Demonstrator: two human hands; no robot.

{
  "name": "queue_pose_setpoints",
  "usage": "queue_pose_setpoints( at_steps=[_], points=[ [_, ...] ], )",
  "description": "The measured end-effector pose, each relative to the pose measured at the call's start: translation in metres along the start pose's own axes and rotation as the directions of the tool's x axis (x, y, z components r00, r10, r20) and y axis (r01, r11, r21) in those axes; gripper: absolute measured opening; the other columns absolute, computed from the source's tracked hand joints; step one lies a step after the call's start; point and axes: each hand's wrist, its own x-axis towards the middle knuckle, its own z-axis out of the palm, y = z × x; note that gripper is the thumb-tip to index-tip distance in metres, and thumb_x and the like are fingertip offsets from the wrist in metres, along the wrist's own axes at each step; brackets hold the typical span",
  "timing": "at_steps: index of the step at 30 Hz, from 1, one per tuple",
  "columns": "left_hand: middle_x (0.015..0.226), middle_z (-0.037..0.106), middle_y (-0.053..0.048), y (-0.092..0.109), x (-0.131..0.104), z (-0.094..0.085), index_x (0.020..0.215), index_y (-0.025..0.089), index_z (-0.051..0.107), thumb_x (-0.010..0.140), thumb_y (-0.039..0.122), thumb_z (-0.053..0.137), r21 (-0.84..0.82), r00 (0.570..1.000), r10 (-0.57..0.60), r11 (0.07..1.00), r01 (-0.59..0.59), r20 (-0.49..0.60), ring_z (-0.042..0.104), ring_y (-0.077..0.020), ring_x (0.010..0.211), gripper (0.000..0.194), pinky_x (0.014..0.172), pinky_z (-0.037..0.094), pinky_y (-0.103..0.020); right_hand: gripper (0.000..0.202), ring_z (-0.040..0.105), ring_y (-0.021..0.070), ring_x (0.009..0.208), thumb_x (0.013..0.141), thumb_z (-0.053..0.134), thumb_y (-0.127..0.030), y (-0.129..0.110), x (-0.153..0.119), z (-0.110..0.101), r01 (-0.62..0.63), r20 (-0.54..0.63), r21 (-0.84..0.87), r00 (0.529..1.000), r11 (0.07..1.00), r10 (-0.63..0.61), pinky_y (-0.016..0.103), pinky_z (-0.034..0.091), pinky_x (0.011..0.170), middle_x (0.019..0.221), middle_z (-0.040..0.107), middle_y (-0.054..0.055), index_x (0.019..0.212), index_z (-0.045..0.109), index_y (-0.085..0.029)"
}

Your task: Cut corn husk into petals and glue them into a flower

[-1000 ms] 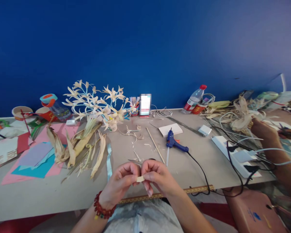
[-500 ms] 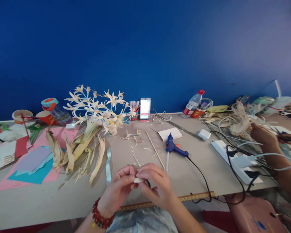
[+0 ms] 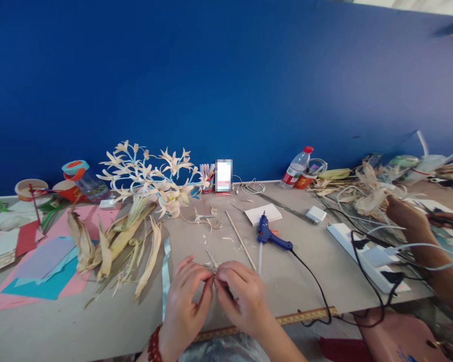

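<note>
My left hand [image 3: 191, 294] and my right hand [image 3: 243, 296] meet fingertip to fingertip above the table's near edge. Both are closed in a pinch on a small pale piece of corn husk, now mostly hidden by the fingers. Just beyond the fingertips, a thin pointed metal blade [image 3: 212, 258] shows; a dark part lies under my right palm, perhaps its handle. A light blue ribbon [image 3: 166, 274] lies beside my left hand. Past my right hand are a thin wooden stick [image 3: 240, 240] and a blue glue gun [image 3: 266, 232] with a clear glue stick.
Corn husks [image 3: 124, 241] and coloured paper [image 3: 41, 259] lie left, behind them husk flowers [image 3: 154, 176]. A phone [image 3: 223, 176] stands by the wall. Right are a bottle [image 3: 296, 168], a power strip [image 3: 366, 261] with cables, and another person's hand [image 3: 403, 213] at husks.
My fingertips have drawn together, and the pale husk piece between them has gone mostly out of sight. My left hand has turned more upright. The view has shifted slightly.
</note>
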Motion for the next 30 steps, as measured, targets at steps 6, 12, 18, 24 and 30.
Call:
queue_pose_setpoints(
  at_steps=[6,12,18,24,30],
  points=[
    [0.076,0.068,-0.002,-0.005,0.003,-0.004,0.083,0.028,0.070,0.082,0.011,0.062,0.104,0.992,0.021,0.995,-0.008,-0.125,0.059,-0.0241,0.080,0.019,0.108,0.031,-0.043,0.014,0.059,0.0188,0.070,0.084,0.053,-0.009,0.009,-0.007,0.002,-0.031,-0.082,-0.013,0.996,0.999,0.030,0.030,0.048,0.065,0.076,0.063,0.005,0.082,0.053,-0.022],
    [0.084,0.068,-0.003,0.005,0.007,-0.009,0.090,0.026,0.066,0.080,0.011,0.064,0.110,0.999,-0.011,0.994,0.017,-0.053,0.059,-0.0250,0.086,0.018,0.103,0.034,-0.041,0.013,0.056,0.0167,0.067,0.085,0.053,-0.009,0.009,-0.007,-0.002,-0.093,-0.105,0.108,0.989,0.990,0.105,0.028,0.046,0.063,0.076,0.060,0.003,0.084,0.053,-0.022],
    [0.079,0.069,-0.002,0.010,0.010,0.001,0.085,0.025,0.065,0.080,0.007,0.060,0.210,0.996,0.090,0.974,-0.089,0.005,0.061,-0.0211,0.076,0.019,0.106,0.033,-0.044,0.013,0.056,0.0170,0.068,0.086,0.054,-0.010,0.005,-0.005,0.003,-0.093,-0.086,0.056,0.991,0.994,0.098,0.028,0.046,0.064,0.078,0.062,0.004,0.086,0.053,-0.022],
    [0.073,0.064,0.000,0.012,0.007,0.003,0.080,0.022,0.058,0.081,0.005,0.056,0.326,0.985,0.171,0.931,-0.164,0.006,0.058,-0.0181,0.071,0.017,0.104,0.037,-0.046,0.014,0.056,0.0155,0.066,0.085,0.055,-0.008,0.009,-0.004,0.005,-0.056,-0.132,0.035,0.989,0.998,0.060,0.026,0.046,0.062,0.075,0.061,0.002,0.084,0.053,-0.022],
    [0.067,0.056,0.002,0.011,0.007,0.000,0.075,0.020,0.052,0.084,0.005,0.053,0.412,0.980,0.197,0.896,-0.166,-0.033,0.054,-0.0149,0.067,0.018,0.099,0.042,-0.046,0.014,0.056,0.0160,0.067,0.084,0.054,-0.007,0.020,-0.011,-0.006,-0.092,-0.197,0.002,0.976,0.996,0.090,0.027,0.046,0.063,0.075,0.060,0.002,0.083,0.053,-0.022]
  ],
)
